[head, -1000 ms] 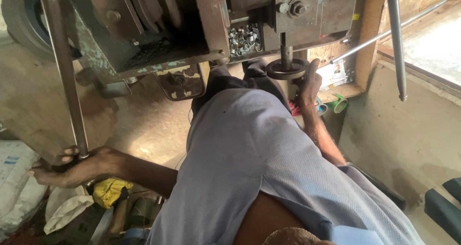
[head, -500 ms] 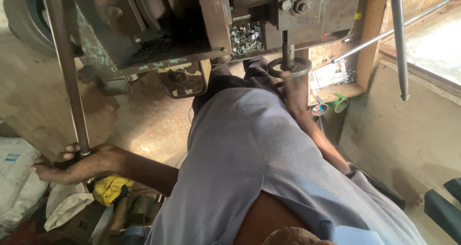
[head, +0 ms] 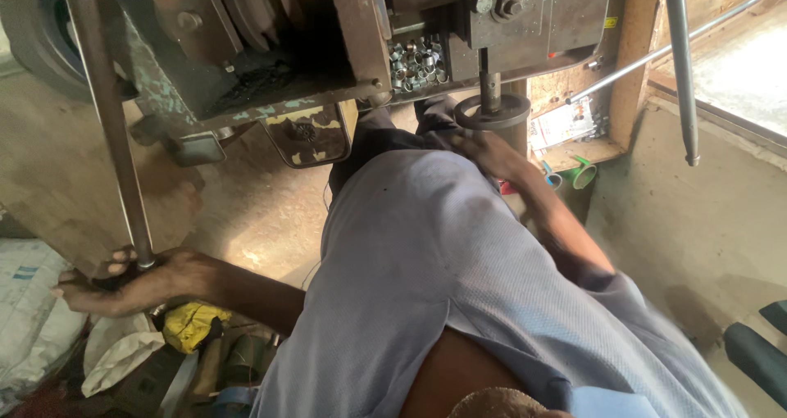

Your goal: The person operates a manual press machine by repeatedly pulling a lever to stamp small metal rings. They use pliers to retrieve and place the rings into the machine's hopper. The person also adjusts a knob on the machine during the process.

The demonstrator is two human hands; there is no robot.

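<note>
Right hand (head: 492, 152) dropped from cylinder (head: 502, 116); left hand (head: 135, 280) grips near-upright lever (head: 111, 123).

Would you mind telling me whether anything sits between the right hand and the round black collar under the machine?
Nothing visible does. The right hand lies just below the round black collar on the vertical shaft, with no object between them; whether they touch is unclear. The left hand grips the long lever far to the side.
</note>
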